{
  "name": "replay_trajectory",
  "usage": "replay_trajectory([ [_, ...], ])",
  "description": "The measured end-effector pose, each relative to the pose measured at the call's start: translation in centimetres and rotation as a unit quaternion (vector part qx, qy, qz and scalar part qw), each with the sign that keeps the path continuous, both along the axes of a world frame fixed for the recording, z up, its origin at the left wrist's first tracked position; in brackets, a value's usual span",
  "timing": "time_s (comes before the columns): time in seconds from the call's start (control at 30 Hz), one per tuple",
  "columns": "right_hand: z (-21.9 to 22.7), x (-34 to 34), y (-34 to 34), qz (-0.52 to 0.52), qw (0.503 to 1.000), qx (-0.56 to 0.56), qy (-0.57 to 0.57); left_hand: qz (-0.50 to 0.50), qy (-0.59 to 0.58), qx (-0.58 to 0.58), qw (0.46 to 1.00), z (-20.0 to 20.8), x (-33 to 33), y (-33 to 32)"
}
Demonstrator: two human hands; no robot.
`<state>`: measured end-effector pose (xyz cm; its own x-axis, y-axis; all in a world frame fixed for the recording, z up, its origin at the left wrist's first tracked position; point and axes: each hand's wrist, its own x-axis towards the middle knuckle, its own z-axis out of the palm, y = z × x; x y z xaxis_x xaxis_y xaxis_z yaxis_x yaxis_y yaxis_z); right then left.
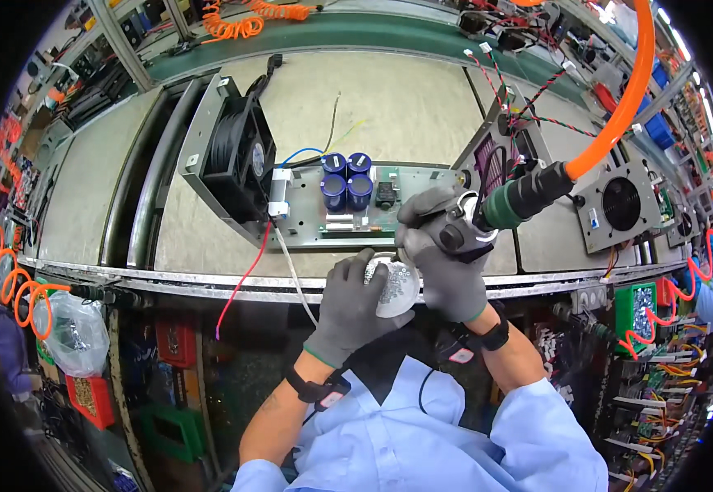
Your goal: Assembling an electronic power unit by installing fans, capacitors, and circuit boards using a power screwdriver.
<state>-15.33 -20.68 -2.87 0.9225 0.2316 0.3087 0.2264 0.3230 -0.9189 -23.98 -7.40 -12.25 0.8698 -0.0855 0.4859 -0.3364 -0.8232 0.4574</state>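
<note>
My left hand (350, 310), in a grey glove, is closed round a small round dish (402, 297) of little metal fasteners, held low before my chest. My right hand (453, 279), gloved too, grips a grey air tool (464, 225) with a green and black fitting (512, 202); its fingertips reach the dish's edge. Just beyond both hands lies a metal chassis (307, 225). It bears a circuit board (389, 215), several dark blue capacitors (346, 182) and an upright black fan (246, 156) at its left end. The tool's working tip is hidden.
An orange air hose (631, 90) rises from the tool at the right. Loose red (241, 283) and white wires hang over the bench's metal front edge (184, 277). Another fan unit (619, 205) stands at the right. Red (90, 399) and green bins (174, 430) sit below the bench.
</note>
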Motion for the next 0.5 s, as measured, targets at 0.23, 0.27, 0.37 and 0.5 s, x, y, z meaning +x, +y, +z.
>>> replay_trajectory([
  [0.23,-1.1,0.4,0.4,-0.007,0.995,-0.073,-0.067,-0.008,-0.027,0.005,1.000,-0.6,0.1,0.1],
  [0.27,-1.3,0.5,0.5,-0.013,0.994,-0.075,-0.081,-0.009,-0.027,0.006,1.000,-0.7,0.1,0.1],
  [0.37,-1.7,0.9,0.8,-0.026,0.991,-0.076,-0.103,-0.008,-0.026,0.007,1.000,-0.8,0.1,0.1],
  [0.5,-1.3,1.4,0.8,-0.018,0.984,-0.108,-0.140,-0.002,-0.027,-0.029,0.999,-0.7,0.2,-0.1],
])
